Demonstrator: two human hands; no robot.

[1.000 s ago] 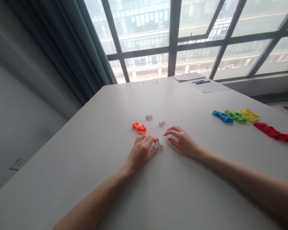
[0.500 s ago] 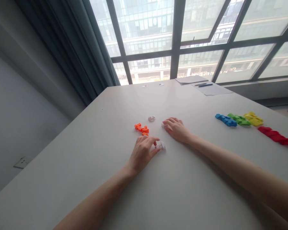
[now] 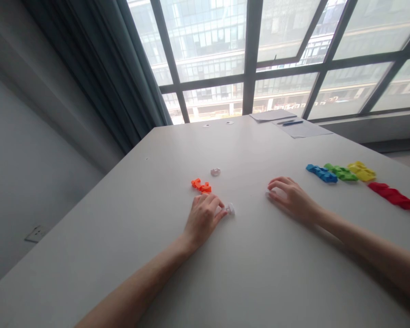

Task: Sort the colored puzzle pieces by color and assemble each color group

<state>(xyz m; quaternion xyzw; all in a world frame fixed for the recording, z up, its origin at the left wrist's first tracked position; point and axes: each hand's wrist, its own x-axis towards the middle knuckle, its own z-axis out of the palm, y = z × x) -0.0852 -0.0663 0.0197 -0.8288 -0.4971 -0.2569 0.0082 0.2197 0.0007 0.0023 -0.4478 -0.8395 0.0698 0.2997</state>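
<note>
My left hand point(image 3: 204, 217) rests on the white table point(image 3: 177, 269), thumb and fingers closed on a small clear plastic piece point(image 3: 230, 209). Part of that piece pokes out to the right of the fingertips. Just beyond the knuckles lie orange twisted plastic pieces point(image 3: 201, 185), their near end partly covered by the hand. Another clear piece point(image 3: 215, 171) sits by itself farther back. Off to the right, my right hand point(image 3: 290, 195) is low over the table with curled fingers. A whitish clear bit shows at its fingertips; most of it is hidden.
Blue point(image 3: 321, 173), green point(image 3: 341, 172) and yellow point(image 3: 362, 171) twisted pieces lie side by side on the right, with a red one point(image 3: 396, 197) nearer. Papers point(image 3: 304, 130) and a blue pen point(image 3: 293, 122) are at the back by the window.
My right hand has moved right and slightly nearer, and the clear piece at its fingers has left its former spot. My left hand's thumb and fingers have closed together on its clear piece.
</note>
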